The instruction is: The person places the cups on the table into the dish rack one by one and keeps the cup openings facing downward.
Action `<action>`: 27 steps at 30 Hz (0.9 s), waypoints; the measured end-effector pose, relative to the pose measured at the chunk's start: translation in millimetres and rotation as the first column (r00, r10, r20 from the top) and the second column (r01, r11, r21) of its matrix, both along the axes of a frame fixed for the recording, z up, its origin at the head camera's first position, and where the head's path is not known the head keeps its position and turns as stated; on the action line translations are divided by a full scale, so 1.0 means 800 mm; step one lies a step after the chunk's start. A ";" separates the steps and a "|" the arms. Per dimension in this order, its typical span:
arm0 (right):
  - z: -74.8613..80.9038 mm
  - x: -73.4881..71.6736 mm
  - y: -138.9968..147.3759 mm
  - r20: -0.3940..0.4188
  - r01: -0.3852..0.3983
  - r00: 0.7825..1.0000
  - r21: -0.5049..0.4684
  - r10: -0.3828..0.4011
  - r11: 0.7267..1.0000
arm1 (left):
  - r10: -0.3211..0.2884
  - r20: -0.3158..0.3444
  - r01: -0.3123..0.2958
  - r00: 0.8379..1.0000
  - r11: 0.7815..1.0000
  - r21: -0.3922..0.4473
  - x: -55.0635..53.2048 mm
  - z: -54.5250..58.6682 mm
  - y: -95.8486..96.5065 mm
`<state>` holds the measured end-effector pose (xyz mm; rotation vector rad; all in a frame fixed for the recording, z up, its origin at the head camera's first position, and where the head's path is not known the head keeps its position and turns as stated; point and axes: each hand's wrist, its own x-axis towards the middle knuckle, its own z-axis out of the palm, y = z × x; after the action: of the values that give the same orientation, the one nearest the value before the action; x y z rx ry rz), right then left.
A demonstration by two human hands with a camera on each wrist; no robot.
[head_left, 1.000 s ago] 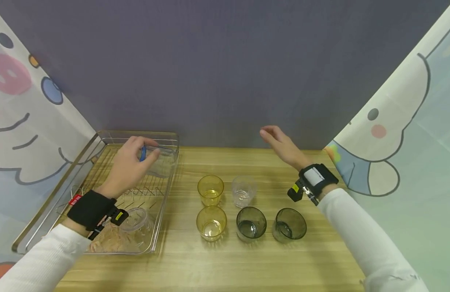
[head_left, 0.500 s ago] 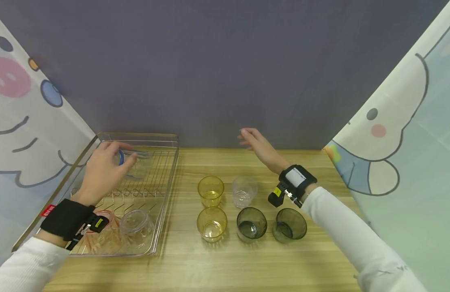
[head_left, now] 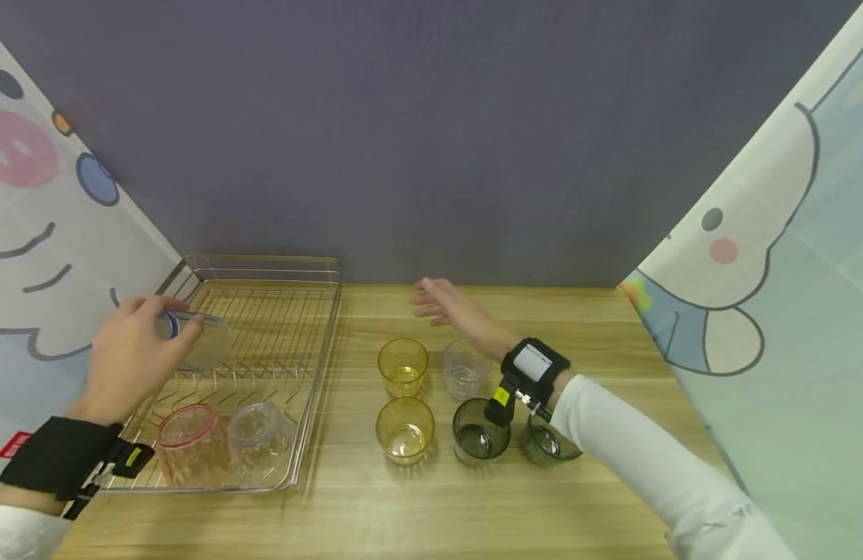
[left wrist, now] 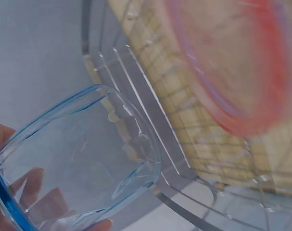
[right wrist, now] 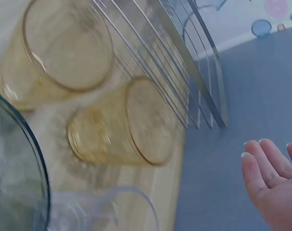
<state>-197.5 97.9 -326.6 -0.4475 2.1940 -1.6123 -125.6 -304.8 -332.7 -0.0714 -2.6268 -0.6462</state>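
Observation:
My left hand (head_left: 131,354) grips a clear glass with a blue rim (head_left: 210,342), held on its side over the left part of the wire dish rack (head_left: 291,327). In the left wrist view, fingertips show through the glass wall close to its blue end. A red-rimmed glass (head_left: 191,447) and a clear glass (head_left: 256,435) stand upside down at the rack's front. My right hand (head_left: 461,313) hovers with relaxed fingers and holds nothing. Nearest to it are an amber glass (head_left: 403,364) and a clear glass (head_left: 464,373), both upright on the table.
Another amber glass (head_left: 405,429) stands in front, beside two dark grey glasses (head_left: 478,435), the right one partly hidden by my right forearm. A dark grey wall (head_left: 431,140) rises behind the wooden table (head_left: 375,513). Patterned cloth panels (head_left: 739,303) bound both sides.
My left hand has carried the blue-rimmed glass left across the rack, uncovering the red-rimmed glass. My right hand has moved left and lower, its forearm now crossing the right dark glass.

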 end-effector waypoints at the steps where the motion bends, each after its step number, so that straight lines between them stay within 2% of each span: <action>1: -0.002 0.002 -0.004 0.010 -0.005 1.000 -0.002 0.005 1.000 | 0.010 0.006 -0.010 1.000 1.000 -0.012 0.003 -0.001 -0.003; 7: -0.016 0.017 -0.023 0.080 -0.033 0.996 -0.002 0.034 0.999 | 0.058 0.040 -0.054 0.998 0.995 -0.080 0.014 -0.009 -0.024; 13: -0.021 0.033 -0.036 0.108 -0.083 0.991 0.035 0.079 0.996 | 0.102 0.137 -0.081 0.985 0.986 -0.146 0.020 -0.014 -0.044; 20: -0.027 0.043 -0.041 0.107 -0.158 0.982 0.036 0.153 0.987 | 0.170 0.249 -0.127 0.954 0.976 -0.178 0.022 -0.016 -0.056; 27: -0.037 0.045 -0.042 0.115 -0.166 0.980 0.033 0.162 0.985 | 0.218 0.330 -0.152 0.919 0.965 -0.212 0.025 -0.019 -0.068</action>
<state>-161.3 64.4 -356.2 -0.4991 2.0478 -1.4645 -105.9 -359.1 -347.7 0.2616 -2.9830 -0.3772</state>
